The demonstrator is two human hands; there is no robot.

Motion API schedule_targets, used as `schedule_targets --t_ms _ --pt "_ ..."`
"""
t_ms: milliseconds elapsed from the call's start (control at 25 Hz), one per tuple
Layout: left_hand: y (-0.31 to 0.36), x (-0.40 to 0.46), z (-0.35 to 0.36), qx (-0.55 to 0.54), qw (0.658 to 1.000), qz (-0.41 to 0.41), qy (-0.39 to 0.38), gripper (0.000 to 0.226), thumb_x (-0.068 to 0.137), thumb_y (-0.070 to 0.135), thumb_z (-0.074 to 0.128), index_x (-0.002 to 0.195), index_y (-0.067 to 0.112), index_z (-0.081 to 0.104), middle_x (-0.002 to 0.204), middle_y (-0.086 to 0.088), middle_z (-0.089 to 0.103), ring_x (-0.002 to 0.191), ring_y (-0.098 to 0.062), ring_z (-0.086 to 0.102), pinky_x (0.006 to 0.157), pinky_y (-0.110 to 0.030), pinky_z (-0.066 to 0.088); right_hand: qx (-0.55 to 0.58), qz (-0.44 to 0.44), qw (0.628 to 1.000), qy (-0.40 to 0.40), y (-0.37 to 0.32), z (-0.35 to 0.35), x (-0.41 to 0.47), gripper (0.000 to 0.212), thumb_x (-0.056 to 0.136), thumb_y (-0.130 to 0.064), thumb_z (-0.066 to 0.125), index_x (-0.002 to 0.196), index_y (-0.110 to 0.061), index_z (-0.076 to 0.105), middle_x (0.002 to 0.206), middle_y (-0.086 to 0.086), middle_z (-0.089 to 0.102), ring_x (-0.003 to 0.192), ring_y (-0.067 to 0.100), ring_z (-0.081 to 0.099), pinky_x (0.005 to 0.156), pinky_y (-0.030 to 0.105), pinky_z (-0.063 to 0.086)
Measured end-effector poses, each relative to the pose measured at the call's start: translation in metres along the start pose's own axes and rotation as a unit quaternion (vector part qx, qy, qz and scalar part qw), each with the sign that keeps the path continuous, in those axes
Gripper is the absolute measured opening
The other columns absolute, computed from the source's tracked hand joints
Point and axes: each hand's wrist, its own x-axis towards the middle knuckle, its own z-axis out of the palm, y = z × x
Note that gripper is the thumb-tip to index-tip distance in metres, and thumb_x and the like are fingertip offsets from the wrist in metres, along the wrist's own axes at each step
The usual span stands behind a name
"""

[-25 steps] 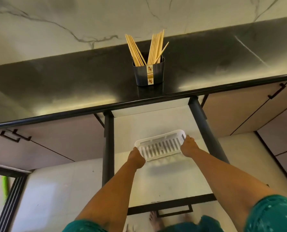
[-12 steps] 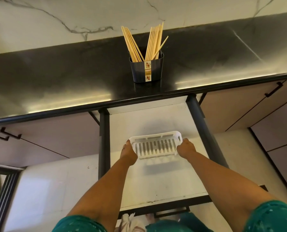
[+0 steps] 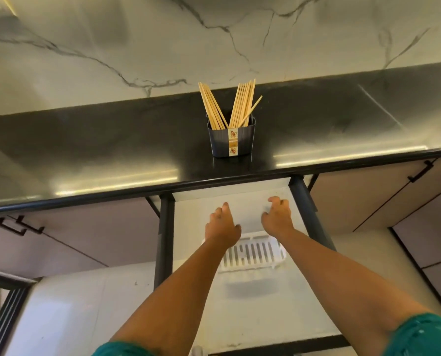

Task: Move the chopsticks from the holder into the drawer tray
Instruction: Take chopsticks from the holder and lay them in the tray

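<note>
Several wooden chopsticks stand fanned out in a dark holder with a paper label, on the black countertop near its front edge. Below it the white drawer is pulled out. A white slotted tray lies on the drawer floor. My left hand hovers above the tray's left end with fingers loosely curled and apart, holding nothing. My right hand hangs above the tray's right end, also empty, fingers bent. Both hands are raised between the tray and the countertop edge.
The black countertop runs across the view beneath a marble wall. Dark drawer rails flank the drawer. Closed cabinet fronts with black handles sit on both sides. The floor lies below.
Both hands have let go of the white tray, which now rests on the drawer floor, and have lifted up toward the countertop. The camera has tilted upward.
</note>
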Motion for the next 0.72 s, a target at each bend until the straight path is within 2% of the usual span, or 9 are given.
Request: schedule_targets --t_ms 120,200,280,400,480,560,640,720 --pt "0.048 0.035 -0.062 -0.107 0.988 0.073 0.083 0.055 0.089 0.031 0.061 0.137 0.016 0.039 0.137 -0.010 0.049 0.125 -0.028 0.046 0.100 -0.042 0.043 0.020 -0.138 0.989 0.040 -0.064 -0.031 0.029 0.031 0.088 -0.011 0.059 0.119 -0.007 0.053 0.123 0.018 0.046 0.109 0.035 0.051 0.095 0.039 0.045" --pt "0.071 0.057 -0.105 -0.139 0.977 0.112 0.118 0.033 0.090 0.029 0.057 0.120 0.016 0.050 0.115 -0.007 0.059 0.107 -0.025 0.056 0.088 -0.039 0.050 0.030 -0.170 0.983 0.061 -0.107 -0.052 0.053 0.028 0.088 -0.016 0.060 0.116 -0.009 0.056 0.122 0.017 0.047 0.109 0.033 0.051 0.095 0.039 0.044" --pt "0.086 0.079 -0.137 -0.163 0.972 0.113 0.123 0.022 0.092 0.031 0.052 0.111 0.018 0.052 0.102 -0.003 0.061 0.092 -0.020 0.060 0.072 -0.033 0.050 0.031 -0.170 0.983 0.065 -0.141 -0.067 0.080 0.028 0.088 -0.020 0.059 0.115 -0.011 0.057 0.123 0.016 0.046 0.112 0.032 0.049 0.096 0.036 0.040" --pt "0.100 0.110 -0.163 -0.196 0.966 0.102 0.132 0.030 0.093 0.028 0.054 0.121 0.019 0.050 0.100 0.004 0.059 0.081 -0.009 0.056 0.059 -0.020 0.042 0.058 -0.129 0.986 0.093 -0.171 -0.080 0.126 0.037 0.087 -0.027 0.061 0.119 -0.012 0.053 0.125 0.015 0.046 0.117 0.033 0.045 0.097 0.038 0.040" --pt "0.105 0.134 -0.173 -0.214 0.961 0.093 0.147 0.037 0.093 0.020 0.052 0.129 0.019 0.047 0.107 0.001 0.060 0.084 -0.008 0.057 0.066 -0.021 0.047 0.097 -0.065 0.986 0.120 -0.181 -0.087 0.159 0.056 0.084 -0.034 0.065 0.131 -0.014 0.044 0.131 0.014 0.044 0.123 0.033 0.042 0.098 0.042 0.041" --pt "0.108 0.158 -0.179 -0.227 0.959 0.084 0.148 0.040 0.093 0.013 0.050 0.132 0.019 0.046 0.113 -0.003 0.061 0.089 -0.011 0.058 0.075 -0.027 0.051 0.068 0.010 0.992 0.106 -0.185 -0.088 0.195 0.072 0.083 -0.046 0.064 0.139 -0.011 0.036 0.138 0.014 0.041 0.127 0.033 0.039 0.102 0.045 0.038" --pt "0.111 0.175 -0.179 -0.221 0.961 0.087 0.140 0.043 0.092 0.009 0.050 0.134 0.018 0.044 0.115 -0.003 0.060 0.092 -0.012 0.058 0.079 -0.030 0.052 0.030 0.051 0.997 0.047 -0.185 -0.083 0.224 0.072 0.085 -0.053 0.057 0.139 -0.009 0.040 0.137 0.015 0.045 0.125 0.034 0.043 0.105 0.046 0.039" --pt "0.111 0.188 -0.175 -0.207 0.964 0.095 0.139 0.045 0.091 0.010 0.053 0.135 0.017 0.043 0.113 -0.003 0.059 0.092 -0.013 0.058 0.082 -0.032 0.053 0.087 0.051 0.995 0.002 -0.184 -0.074 0.247 0.058 0.089 -0.049 0.054 0.130 -0.009 0.050 0.128 0.013 0.056 0.117 0.031 0.053 0.100 0.047 0.044"
